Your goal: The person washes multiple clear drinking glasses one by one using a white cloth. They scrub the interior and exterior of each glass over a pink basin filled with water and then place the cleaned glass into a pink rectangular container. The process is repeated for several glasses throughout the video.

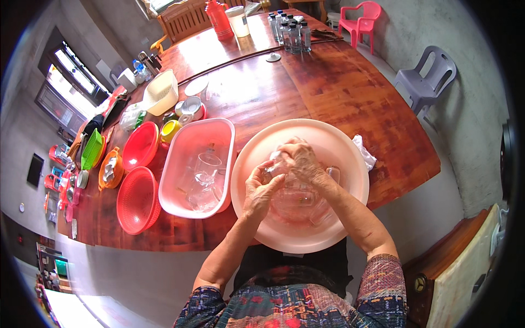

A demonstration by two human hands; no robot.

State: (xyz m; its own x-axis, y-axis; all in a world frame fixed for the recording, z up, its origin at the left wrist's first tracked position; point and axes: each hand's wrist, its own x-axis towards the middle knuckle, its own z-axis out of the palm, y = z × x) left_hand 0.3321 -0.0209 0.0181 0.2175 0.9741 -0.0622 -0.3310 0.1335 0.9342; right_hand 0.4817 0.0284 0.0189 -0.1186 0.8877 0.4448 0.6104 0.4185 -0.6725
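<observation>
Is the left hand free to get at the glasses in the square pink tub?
Probably not right away: the left hand is holding a clear glass with the right hand over the round basin. The tub lies alongside, open-topped.

Both bare forearms come up from the lower edge and meet in the middle. The left hand [261, 188] is cupped, fingers curled inward. The right hand [301, 161] lies just above it, fingers bent, the 2 hands touching.

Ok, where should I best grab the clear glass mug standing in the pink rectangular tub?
Probably by the clear glass mug's rim, coming from straight above: it seems to stand upright with its mouth open, and the pink rectangular plastic tub's walls block a side approach.
</observation>
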